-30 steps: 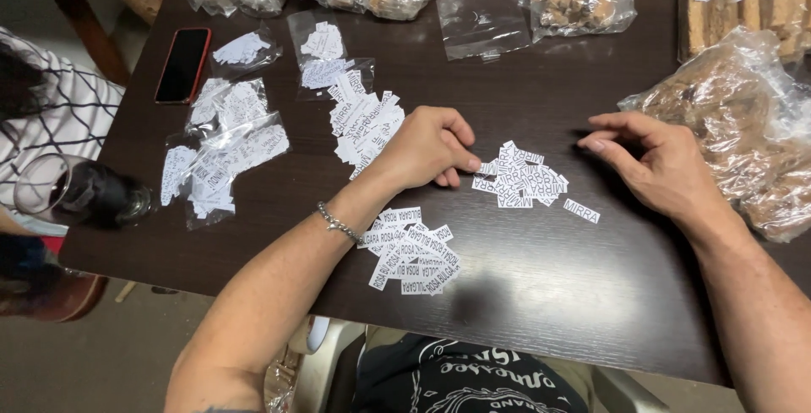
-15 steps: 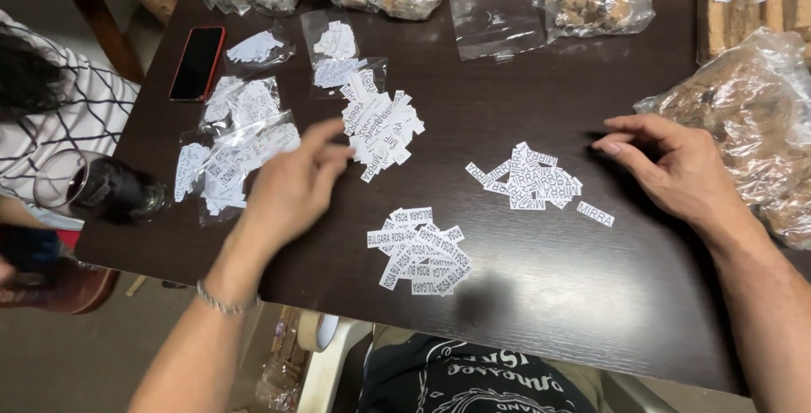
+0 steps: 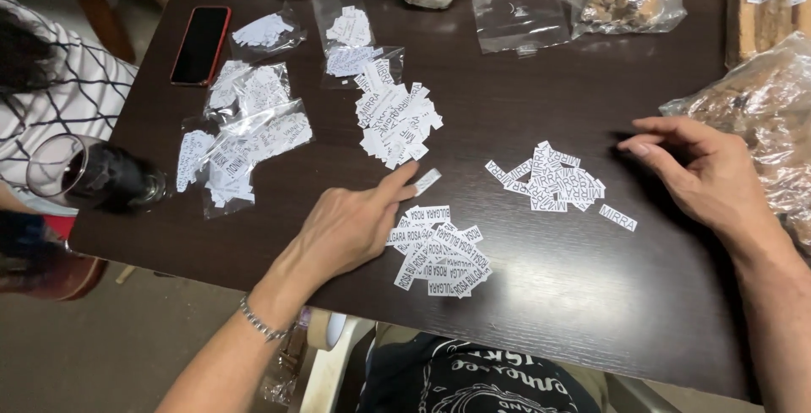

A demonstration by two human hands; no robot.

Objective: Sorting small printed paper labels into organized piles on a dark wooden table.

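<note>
The left hand point(image 3: 346, 231) lay flat on the dark table point(image 3: 541, 295), fingers loosely together, the forefinger stretched out so its tip pressed on a single paper slip point(image 3: 427, 180). That slip sat just above the near heap of printed slips point(image 3: 438, 250), which the hand's knuckles touched. Up from that heap lay a second heap point(image 3: 394, 114); to its right, well apart, a third heap point(image 3: 549, 179). The right hand point(image 3: 705, 175) rested beside the third heap, fingers half curled and holding nothing. Far left of the near heap stood clear bags of slips point(image 3: 245, 138), a red phone point(image 3: 201, 44) and a dark glass point(image 3: 93, 176).
</note>
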